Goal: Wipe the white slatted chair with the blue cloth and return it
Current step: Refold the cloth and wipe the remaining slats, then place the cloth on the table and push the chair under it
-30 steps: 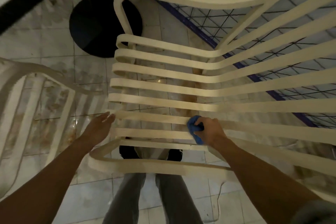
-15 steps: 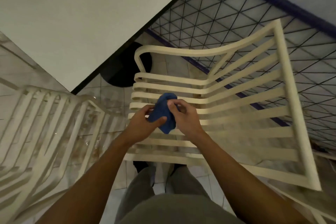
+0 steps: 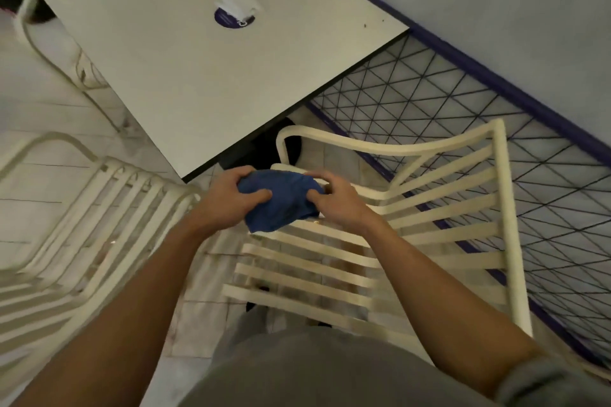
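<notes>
Head view shows you holding the blue cloth (image 3: 281,203) bunched between both hands, in the air just above the front slats of the white slatted chair (image 3: 507,208). Your left hand (image 3: 228,200) grips its left end, thumb curled over the top. Your right hand (image 3: 340,203) pinches the right end with bent fingers. The cloth's long axis runs left to right, hand to hand, so neither hand is nearer. The slats lie straight below, and the table (image 3: 198,76) lies ahead and to your left.
</notes>
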The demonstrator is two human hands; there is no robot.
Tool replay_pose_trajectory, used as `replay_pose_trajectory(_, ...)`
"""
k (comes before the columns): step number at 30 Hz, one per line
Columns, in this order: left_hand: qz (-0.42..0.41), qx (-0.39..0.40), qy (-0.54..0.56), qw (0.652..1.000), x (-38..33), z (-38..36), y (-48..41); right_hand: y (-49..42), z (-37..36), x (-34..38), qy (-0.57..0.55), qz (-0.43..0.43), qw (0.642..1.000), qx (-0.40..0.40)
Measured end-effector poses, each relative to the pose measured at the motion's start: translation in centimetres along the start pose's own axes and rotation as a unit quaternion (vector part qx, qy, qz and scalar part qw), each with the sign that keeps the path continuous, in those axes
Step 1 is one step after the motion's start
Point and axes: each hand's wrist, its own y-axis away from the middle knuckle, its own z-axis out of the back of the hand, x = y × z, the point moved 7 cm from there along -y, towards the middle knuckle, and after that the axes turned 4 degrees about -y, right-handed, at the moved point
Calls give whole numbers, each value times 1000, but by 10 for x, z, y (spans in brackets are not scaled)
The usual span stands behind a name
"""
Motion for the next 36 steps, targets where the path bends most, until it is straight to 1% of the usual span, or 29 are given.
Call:
replay_pose_trajectory(2, -26, 1, -8, 1000, -6, 19, -5, -9, -7, 7, -37, -29, 999, 19)
replay_pose_trajectory(4, -39, -11, -3, 999, -7, 42, -13, -20, -15, 18, -74, -51, 996, 22)
replay_pose_trajectory(6, -46, -11, 16, 999, -6, 64, -22, -34, -25, 30, -143, -55, 988, 19)
replay_pose_trajectory(8, -46, -3, 43, 998, -4, 85, -31, -50, -38, 47, -223, -51, 973, 40)
replay_pose_trajectory(9, -47, 5, 55, 997, -2, 95, -36, -57, -46, 54, -277, -54, 957, 60)
replay_pose_trajectory(11, -53, 15, 75, 996, 0, 114, -47, -73, -63, 69, -404, -74, 906, 105)
replay_pose_trajectory(12, -56, 13, 85, 995, 2, 124, -54, -81, -72, 78, -454, -82, 879, 122)
replay_pose_trajectory(13, -56, 4, 93, 994, 5, 134, -62, -89, -79, 86, -478, -86, 864, 129)
replay_pose_trajectory(14, -52, -9, 100, 994, 10, 144, -70, -99, -83, 93, -474, -88, 867, 124)
replay_pose_trajectory(16, -37, -40, 104, 993, 25, 161, -86, -117, -89, 103, -427, -94, 894, 93)
replay_pose_trajectory(19, 4, -93, 92, 991, 58, 175, -105, -144, -92, 114, -353, -93, 931, 22)
replay_pose_trajectory(23, 91, -161, 89, 979, 102, 179, -125, -176, -95, 128, -244, -58, 966, -58)
replay_pose_trajectory(26, 129, -186, 96, 969, 124, 177, -134, -194, -100, 138, -142, -26, 986, -88)
replay_pose_trajectory(28, 148, -189, 107, 965, 132, 174, -138, -204, -105, 147, -97, 7, 990, -102)
replay_pose_trajectory(31, 176, -160, 117, 964, 139, 167, -144, -216, -114, 157, -47, 50, 991, -118)
replay_pose_trajectory(33, 188, -139, 96, 968, 141, 163, -146, -223, -121, 156, -23, 52, 992, -116)
replay_pose_trajectory(36, 192, -129, 44, 972, 147, 164, -148, -231, -128, 142, 3, 26, 995, -92)
